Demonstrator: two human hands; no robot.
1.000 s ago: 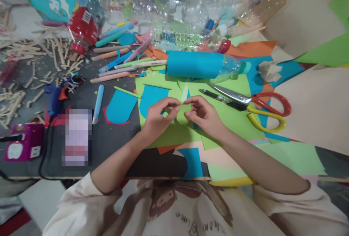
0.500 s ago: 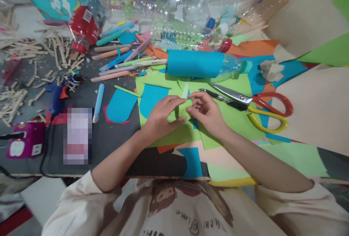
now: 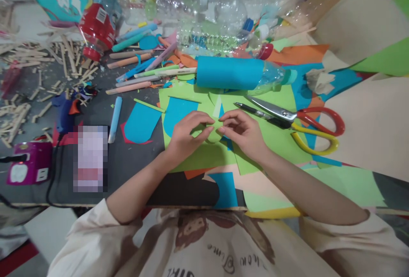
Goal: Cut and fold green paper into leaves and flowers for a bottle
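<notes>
Head camera, craft table. Both hands meet just left of the red-and-yellow scissors (image 3: 300, 119). Left hand (image 3: 183, 136) and right hand (image 3: 243, 132) each pinch an edge of a small green paper piece (image 3: 212, 134), fingertips closed on it, other fingers curled (the piece is rounded at its lower edge). It sits low over a green sheet (image 3: 204, 157). Blue-wrapped bottle (image 3: 230, 73) lies beyond the scissors; black pen (image 3: 255, 113) lies just beside their blades.
</notes>
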